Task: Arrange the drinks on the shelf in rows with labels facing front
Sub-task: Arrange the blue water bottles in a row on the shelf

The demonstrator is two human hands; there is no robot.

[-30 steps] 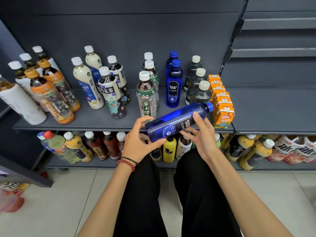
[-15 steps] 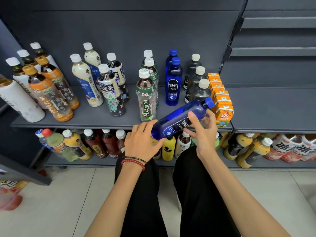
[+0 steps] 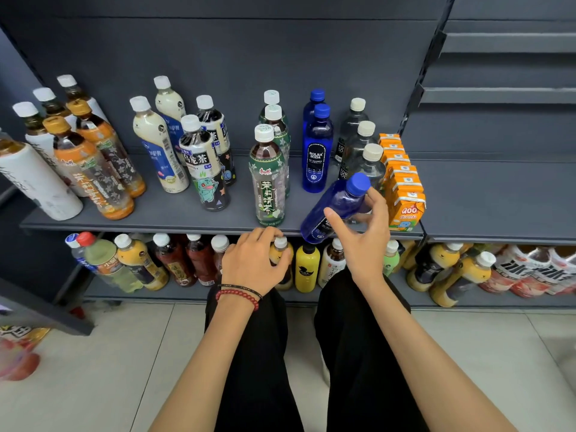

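1 tilted blue bottle [image 3: 339, 198] in right grip [image 3: 364, 240]

We logged: cobalt-blue soda bottle [image 3: 339, 198], blue cap [image 3: 358, 183]; orange juice cartons [image 3: 405, 194]; green floral-patterned tea bottle [image 3: 269, 182]; dark grey shelf [image 3: 174, 213]; red bead bracelet [image 3: 238, 296].

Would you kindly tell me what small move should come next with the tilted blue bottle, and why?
Probably tip the blue bottle upright onto the shelf, label front, before the standing Bolsa Soda bottle: the right hand holds it tilted, base at the shelf edge, where that row has bare space.
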